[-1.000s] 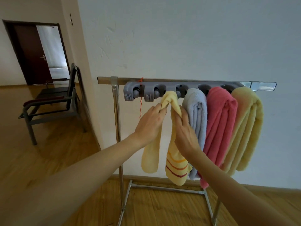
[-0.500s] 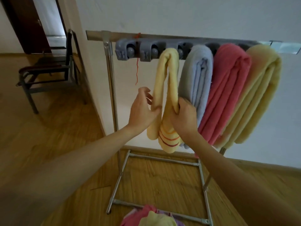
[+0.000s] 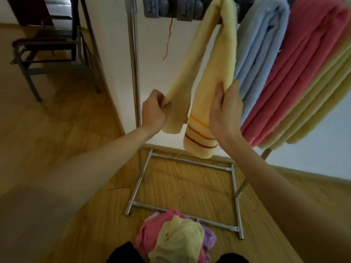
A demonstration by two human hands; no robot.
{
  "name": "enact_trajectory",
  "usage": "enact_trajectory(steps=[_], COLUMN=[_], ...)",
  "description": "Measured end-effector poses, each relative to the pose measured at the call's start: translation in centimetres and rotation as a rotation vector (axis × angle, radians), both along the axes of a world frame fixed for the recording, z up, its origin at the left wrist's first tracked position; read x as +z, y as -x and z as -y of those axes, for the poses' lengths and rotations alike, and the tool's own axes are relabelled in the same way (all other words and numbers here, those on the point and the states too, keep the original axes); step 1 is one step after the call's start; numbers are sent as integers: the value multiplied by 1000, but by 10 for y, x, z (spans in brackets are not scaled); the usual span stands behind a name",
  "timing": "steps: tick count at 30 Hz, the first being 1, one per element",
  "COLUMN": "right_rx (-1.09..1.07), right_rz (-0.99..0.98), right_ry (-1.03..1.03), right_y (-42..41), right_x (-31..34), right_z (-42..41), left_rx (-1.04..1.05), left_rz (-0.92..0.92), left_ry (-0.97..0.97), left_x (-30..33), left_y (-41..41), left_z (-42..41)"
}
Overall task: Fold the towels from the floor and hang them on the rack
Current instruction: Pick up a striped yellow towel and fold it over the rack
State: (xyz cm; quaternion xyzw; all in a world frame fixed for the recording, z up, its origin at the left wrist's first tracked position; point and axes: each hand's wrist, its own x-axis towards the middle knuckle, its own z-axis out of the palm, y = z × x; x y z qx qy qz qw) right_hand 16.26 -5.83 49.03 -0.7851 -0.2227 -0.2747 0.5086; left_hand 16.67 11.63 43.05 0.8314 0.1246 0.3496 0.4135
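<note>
A yellow striped towel (image 3: 214, 76) hangs folded over the grey holder (image 3: 171, 6) at the top of the metal rack (image 3: 133, 73). My left hand (image 3: 154, 110) pinches the lower part of its back half. My right hand (image 3: 225, 111) grips the front half just above the red and orange stripes. To the right hang a light blue towel (image 3: 260, 48), a pink towel (image 3: 296, 73) and a pale yellow towel (image 3: 322, 103). On the floor near my feet lies a heap of pink, yellow and purple towels (image 3: 176, 238).
The rack's base frame (image 3: 190, 162) rests on the wooden floor against a white wall. A dark metal chair (image 3: 47, 46) stands at the back left near a doorway. A red thread (image 3: 168, 40) dangles from the holder.
Both hands slid down the striped towel from near the holder to its lower part. The view tilted down, bringing the heap of towels on the floor into sight.
</note>
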Motion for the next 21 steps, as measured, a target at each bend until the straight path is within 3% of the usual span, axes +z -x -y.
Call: enact_trajectory(steps=[8, 12, 16, 21], right_rx=[-40, -109, -68, 63], right_rz=[-123, -143, -148, -127], right_ry=[60, 185, 334, 379], right_y=[0, -8, -12, -13], right_x=[-16, -29, -45, -83], right_z=[-14, -11, -4, 17], left_rx=[87, 98, 10, -178], left_rz=[49, 43, 5, -84], left_ry=[-46, -115, -165, -240], left_x=[9, 3, -17, -60], left_y=[24, 21, 14, 27], left_z=[-28, -23, 0, 35])
